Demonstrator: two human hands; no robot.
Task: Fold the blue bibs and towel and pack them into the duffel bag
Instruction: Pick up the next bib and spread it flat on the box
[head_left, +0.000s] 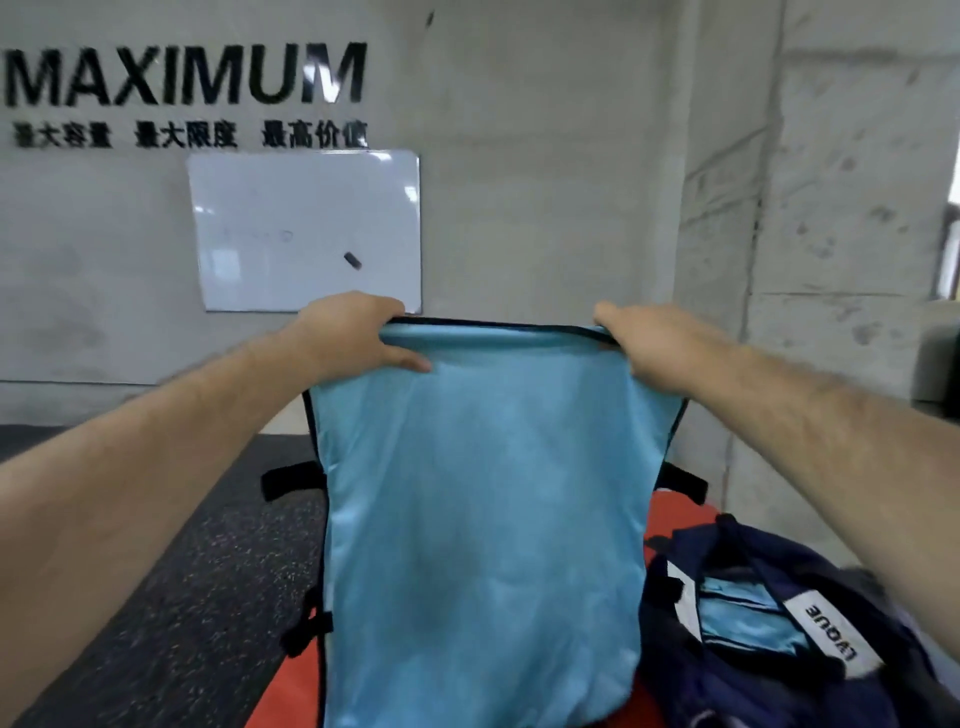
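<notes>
A light blue bib (483, 519) with black trim and black side straps hangs upright in front of me. My left hand (358, 332) grips its top left corner and my right hand (654, 348) grips its top right corner, holding the top edge level. Down at the right lies the navy duffel bag (769, 623), open, with folded light blue cloth (748, 618) showing inside. The bib's lower part hides whatever lies behind it.
An orange surface (670, 514) lies under the bag and bib. Dark speckled floor (208, 561) spreads to the left. A grey concrete wall stands ahead with a whiteboard (306, 228) and black lettering; a concrete pillar (831, 208) rises at the right.
</notes>
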